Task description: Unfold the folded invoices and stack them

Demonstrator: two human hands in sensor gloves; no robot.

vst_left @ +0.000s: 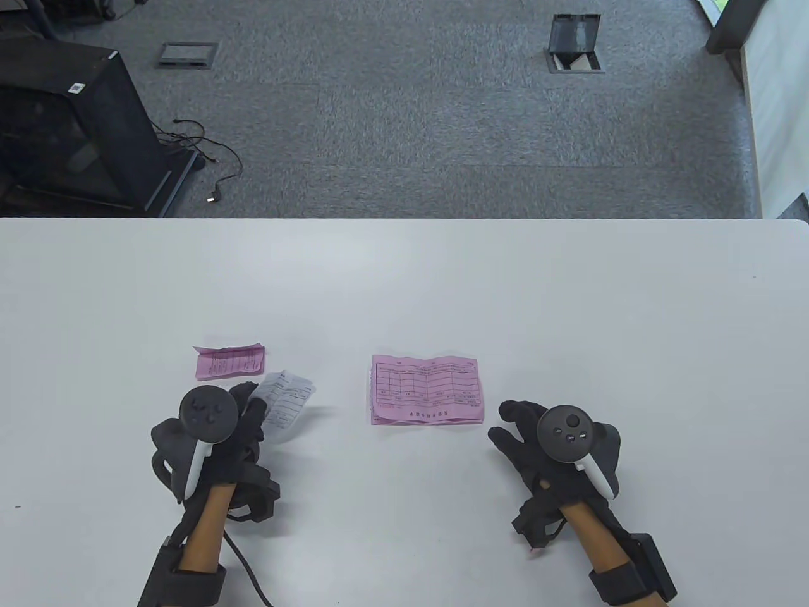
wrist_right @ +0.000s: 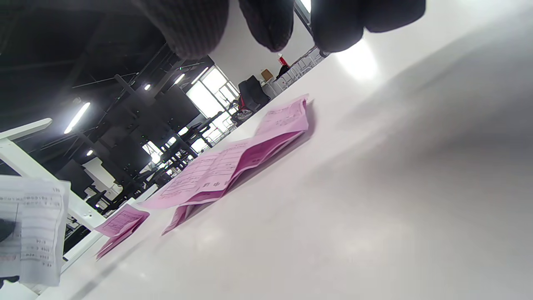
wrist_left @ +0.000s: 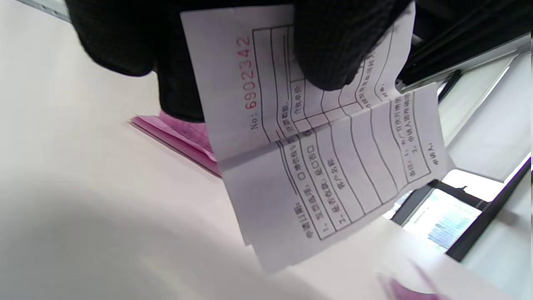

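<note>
Above the counter [vst_left: 404, 284], my left hand [vst_left: 243, 420] fingers [wrist_left: 333, 50] pinch a white invoice [wrist_left: 316, 141] numbered "No: 6902342"; my right hand [vst_left: 537, 436] fingers [vst_left: 512, 414] hang relaxed, holding nothing.

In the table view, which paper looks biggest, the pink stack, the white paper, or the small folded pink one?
1. Pink stack, clearly biggest.
2. White paper and folded pink one look similar; the left hand hides part of the white one.

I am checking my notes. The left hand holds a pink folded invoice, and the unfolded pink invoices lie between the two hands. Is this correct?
Not quite: the invoice held by the left hand is white, not pink, as the left wrist view shows. The unfolded pink invoices do lie between the hands.
</note>
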